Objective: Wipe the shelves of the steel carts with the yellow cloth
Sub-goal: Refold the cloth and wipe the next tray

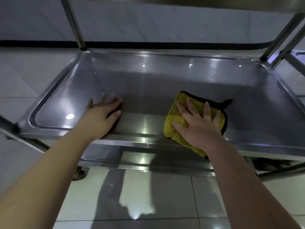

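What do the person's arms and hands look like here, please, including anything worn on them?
Both arms are bare along all that shows, with no sleeves in view. The left hand and right hand wear no gloves, and no rings, watch or bracelets are visible. The fingernails look short and unpainted.

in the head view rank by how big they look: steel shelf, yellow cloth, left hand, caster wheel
1. steel shelf
2. yellow cloth
3. left hand, close to the cloth in apparent size, so unsure
4. caster wheel

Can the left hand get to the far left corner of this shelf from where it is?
Probably yes. The left hand lies flat on the shelf, and bare steel runs from it to the far left corner. The upright post stands outside the rim.
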### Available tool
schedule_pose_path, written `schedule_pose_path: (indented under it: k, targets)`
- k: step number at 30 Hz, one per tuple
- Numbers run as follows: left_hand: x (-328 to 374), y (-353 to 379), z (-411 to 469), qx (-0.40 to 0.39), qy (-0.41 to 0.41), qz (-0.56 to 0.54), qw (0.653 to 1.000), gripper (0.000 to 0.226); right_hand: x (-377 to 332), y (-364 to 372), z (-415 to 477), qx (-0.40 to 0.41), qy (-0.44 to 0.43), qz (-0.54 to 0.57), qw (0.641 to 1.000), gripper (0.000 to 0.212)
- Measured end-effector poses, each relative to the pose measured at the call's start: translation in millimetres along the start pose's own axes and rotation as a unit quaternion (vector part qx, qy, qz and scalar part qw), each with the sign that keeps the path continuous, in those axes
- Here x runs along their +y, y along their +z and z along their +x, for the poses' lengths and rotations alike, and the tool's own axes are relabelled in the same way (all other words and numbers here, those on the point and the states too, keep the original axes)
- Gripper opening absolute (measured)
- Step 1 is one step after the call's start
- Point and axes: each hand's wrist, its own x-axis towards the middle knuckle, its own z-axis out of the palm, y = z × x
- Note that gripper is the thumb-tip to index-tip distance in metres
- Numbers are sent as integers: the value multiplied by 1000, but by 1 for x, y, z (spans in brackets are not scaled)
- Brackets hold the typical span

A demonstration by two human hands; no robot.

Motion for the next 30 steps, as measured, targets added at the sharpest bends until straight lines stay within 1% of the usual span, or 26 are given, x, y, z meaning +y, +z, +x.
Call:
schedule_pose_path:
  k: [4, 7, 9, 11, 13, 15, 17, 18, 20, 22, 24, 25, 27, 28, 30]
  targets:
    - [-1, 7, 3, 9, -10, -15, 1000, 47, -18, -1, 9, -18, 34, 0, 999, 70]
    - [-5, 11, 3, 18, -15, -25, 999, 49, -69, -2, 31, -34, 38, -8, 999, 73]
    - [-7, 12, 2, 39, -11, -41, 998, 52, -120, 0, 44, -33, -1, -8, 999, 72]
    - [-11, 11, -2, 66, -18, -70, 995, 62, -165, 6, 46, -30, -64, -12, 997, 69]
    - [-17, 10, -6, 94, -39, -93, 990, 65, -184, 12, 46, -29, -120, -13, 992, 67]
    - [-21, 9, -8, 106, -68, -106, 986, 62, -167, 10, 51, -21, -142, -6, 990, 68]
    - [-23, 9, -7, 91, -79, -105, 987, 56, -124, 3, 59, -4, -126, -4, 992, 68]
    - [-22, 9, -5, 79, -80, -100, 989, 53, -95, -2, 64, -1, -101, -6, 995, 67]
    - [-22, 10, -1, 66, -77, -88, 991, 52, -29, -12, 67, -7, -22, -5, 1000, 67]
    - [-22, 12, 0, 67, -74, -78, 992, 52, 34, -22, 61, -15, 68, 15, 997, 71]
    - [-21, 15, 0, 83, -65, -80, 991, 52, 75, -27, 53, -25, 146, 37, 988, 70]
    - [-19, 16, -1, 102, -63, -90, 989, 51, 83, -28, 49, -34, 173, 47, 983, 69]
    - [-15, 17, -3, 150, -70, -120, 979, 51, 75, -26, 42, -53, 192, 54, 979, 67]
    - [-13, 17, -4, 163, -71, -129, 976, 52, 61, -23, 38, -59, 184, 48, 980, 67]
    - [-12, 18, -7, 167, -67, -130, 975, 53, 19, -14, 30, -56, 138, 32, 988, 69]
